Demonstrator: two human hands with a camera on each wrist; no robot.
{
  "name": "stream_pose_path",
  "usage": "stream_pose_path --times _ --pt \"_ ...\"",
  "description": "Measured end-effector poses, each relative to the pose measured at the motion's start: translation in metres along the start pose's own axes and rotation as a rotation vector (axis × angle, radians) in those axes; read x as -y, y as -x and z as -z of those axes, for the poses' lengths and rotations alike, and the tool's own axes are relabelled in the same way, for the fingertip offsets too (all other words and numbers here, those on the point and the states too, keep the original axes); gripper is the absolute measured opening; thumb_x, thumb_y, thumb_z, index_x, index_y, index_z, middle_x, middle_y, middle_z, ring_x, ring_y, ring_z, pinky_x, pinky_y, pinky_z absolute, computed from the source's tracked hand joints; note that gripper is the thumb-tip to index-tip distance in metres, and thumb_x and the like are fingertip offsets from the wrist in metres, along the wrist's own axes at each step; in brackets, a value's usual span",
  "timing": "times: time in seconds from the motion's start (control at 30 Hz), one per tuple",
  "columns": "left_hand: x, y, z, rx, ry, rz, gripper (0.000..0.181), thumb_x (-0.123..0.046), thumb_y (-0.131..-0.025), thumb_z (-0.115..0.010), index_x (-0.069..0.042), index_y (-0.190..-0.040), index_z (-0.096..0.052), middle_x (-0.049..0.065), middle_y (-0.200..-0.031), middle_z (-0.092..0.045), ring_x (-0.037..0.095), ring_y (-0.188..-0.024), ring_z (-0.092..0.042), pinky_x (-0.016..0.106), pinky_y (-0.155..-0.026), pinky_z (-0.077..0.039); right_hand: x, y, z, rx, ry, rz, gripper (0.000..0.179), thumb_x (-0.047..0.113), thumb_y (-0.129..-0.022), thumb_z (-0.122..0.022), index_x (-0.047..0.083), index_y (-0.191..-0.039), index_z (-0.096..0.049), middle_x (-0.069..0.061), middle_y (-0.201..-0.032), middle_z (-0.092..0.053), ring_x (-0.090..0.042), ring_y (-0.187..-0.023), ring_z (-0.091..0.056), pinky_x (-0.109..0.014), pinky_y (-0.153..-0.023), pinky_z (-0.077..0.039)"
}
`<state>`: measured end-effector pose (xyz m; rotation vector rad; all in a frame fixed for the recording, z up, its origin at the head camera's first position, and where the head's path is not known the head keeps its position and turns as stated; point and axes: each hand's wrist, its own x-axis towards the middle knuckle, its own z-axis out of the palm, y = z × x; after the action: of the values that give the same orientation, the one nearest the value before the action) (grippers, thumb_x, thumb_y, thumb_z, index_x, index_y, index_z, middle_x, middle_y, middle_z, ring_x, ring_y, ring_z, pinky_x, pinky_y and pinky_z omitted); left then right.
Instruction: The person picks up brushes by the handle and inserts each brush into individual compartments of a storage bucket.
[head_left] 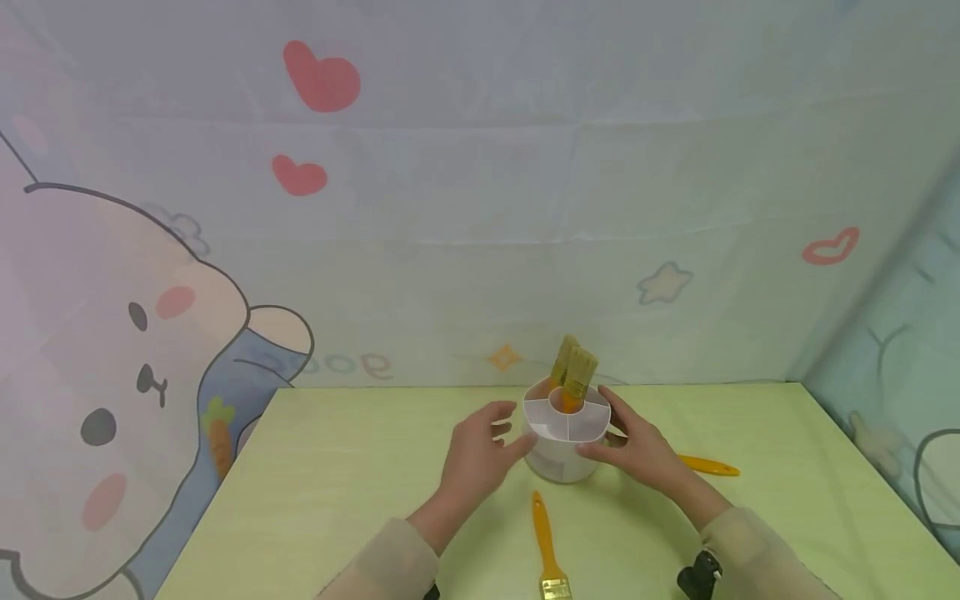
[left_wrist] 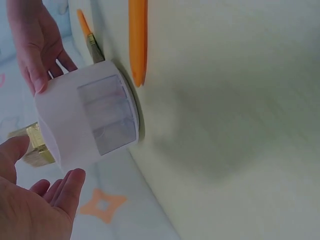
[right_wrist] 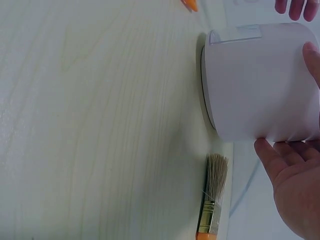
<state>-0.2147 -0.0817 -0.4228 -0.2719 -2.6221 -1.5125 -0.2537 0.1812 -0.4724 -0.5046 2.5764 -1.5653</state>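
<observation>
A white round desk organizer (head_left: 562, 462) with several compartments stands upright on the table. Bristles up, two paintbrushes (head_left: 581, 372) with orange handles are in its middle compartment. My right hand (head_left: 637, 446) holds the organizer's right side, with the thumb in front and the fingers round the side in the right wrist view. On the left, my left hand (head_left: 480, 450) is beside the organizer with fingers spread and nothing held; the left wrist view shows a small gap at its fingertips (left_wrist: 76, 176). The organizer's clear window (left_wrist: 110, 115) faces me.
One paintbrush (head_left: 546, 537) lies in front of the organizer, its handle pointing at it. Another paintbrush (right_wrist: 212, 195) lies to the right, partly behind my right hand in the head view. A printed cloth (head_left: 480, 208) hangs behind the pale table (head_left: 337, 467).
</observation>
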Motion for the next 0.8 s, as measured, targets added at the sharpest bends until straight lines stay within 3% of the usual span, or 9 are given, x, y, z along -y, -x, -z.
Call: stream_pose_path --times 0.37,0.8 --pt "0.017 0.003 -0.022 0.014 0.109 0.023 0.067 -0.033 -0.081 -0.078 -0.013 -0.139 -0.050 0.006 -0.141 -0.052 0.028 -0.119 -0.058 0.037 -0.094 -0.053 -0.002 0.002 0.002 -0.009 -0.007 -0.006 0.100 0.043 -0.080 -0.077 0.018 -0.155 -0.016 -0.011 -0.157 -0.025 -0.037 -0.136 -0.039 -0.048 -0.100 -0.047" --pt "0.027 0.000 -0.037 0.003 0.173 -0.004 0.069 -0.034 -0.080 -0.079 -0.015 -0.140 -0.049 0.002 -0.143 -0.050 0.029 -0.123 -0.055 0.035 -0.095 -0.052 -0.002 0.005 0.003 -0.006 0.005 -0.024 0.099 0.044 -0.080 -0.076 0.027 -0.155 -0.013 -0.010 -0.157 -0.024 -0.036 -0.137 -0.038 -0.046 -0.100 -0.047"
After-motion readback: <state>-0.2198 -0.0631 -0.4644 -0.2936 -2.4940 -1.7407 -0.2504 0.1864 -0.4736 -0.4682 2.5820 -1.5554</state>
